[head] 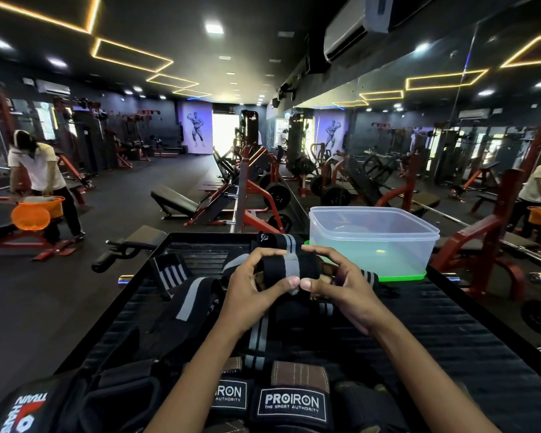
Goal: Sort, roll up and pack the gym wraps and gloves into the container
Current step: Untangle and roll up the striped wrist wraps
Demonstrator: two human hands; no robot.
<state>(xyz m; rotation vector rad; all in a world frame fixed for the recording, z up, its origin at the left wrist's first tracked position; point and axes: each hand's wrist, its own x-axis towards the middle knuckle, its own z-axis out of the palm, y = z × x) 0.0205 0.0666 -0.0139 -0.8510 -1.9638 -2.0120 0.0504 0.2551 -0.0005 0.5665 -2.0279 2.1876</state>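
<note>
A black wrap with a grey stripe, rolled into a thick cylinder (289, 266), is held between both hands above the black platform (450, 332). My left hand (253, 282) grips its left end and my right hand (341, 284) grips its right end, thumbs meeting on the stripe. Its loose tail (258, 334) hangs down between my forearms. The clear plastic container (372, 235) stands open and empty on a green lid (406, 277) just behind my right hand. Unrolled black and grey wraps (194, 295) lie left of my hands. PROIRON gloves (291, 398) lie at the near edge.
Another striped wrap (169, 271) lies at the platform's far left, and a rolled wrap (278, 240) sits behind my hands. A black glove with red print (28, 410) is at the near left corner. Gym benches and a person at an orange basket (38, 210) stand beyond.
</note>
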